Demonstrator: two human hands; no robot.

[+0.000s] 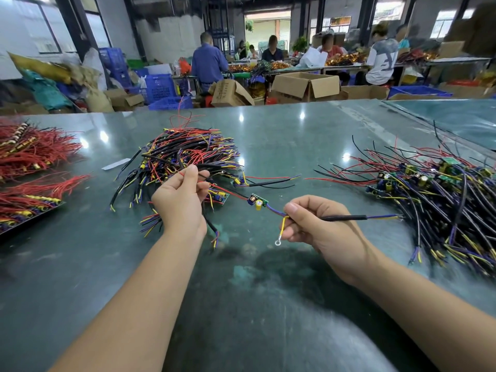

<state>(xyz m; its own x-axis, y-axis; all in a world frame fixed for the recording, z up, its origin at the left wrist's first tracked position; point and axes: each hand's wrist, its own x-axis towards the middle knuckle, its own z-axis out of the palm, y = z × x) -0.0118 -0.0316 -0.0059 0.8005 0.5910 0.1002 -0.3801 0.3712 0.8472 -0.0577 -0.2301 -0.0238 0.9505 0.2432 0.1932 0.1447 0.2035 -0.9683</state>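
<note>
A heap of wire harnesses (188,154) is crowding the middle of the bench (268,304), and a second heap (429,189) with circuit boards is blocking the right. Red wire bundles (32,151) are filling the left edge. Between the heaps a bare lane is running away, with one stray harness (268,183) lying across it. The held harness (257,204) is spanning the gap between left hand (179,202) and right hand (316,224).

Assembly workshop (wire heaps (188,157), workers (209,63)).

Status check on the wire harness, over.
Left hand grips wire harness by red lead; right hand pinches its blue-yellow lead. Board hangs between them, off the table. Wire pile close behind left hand.
</note>
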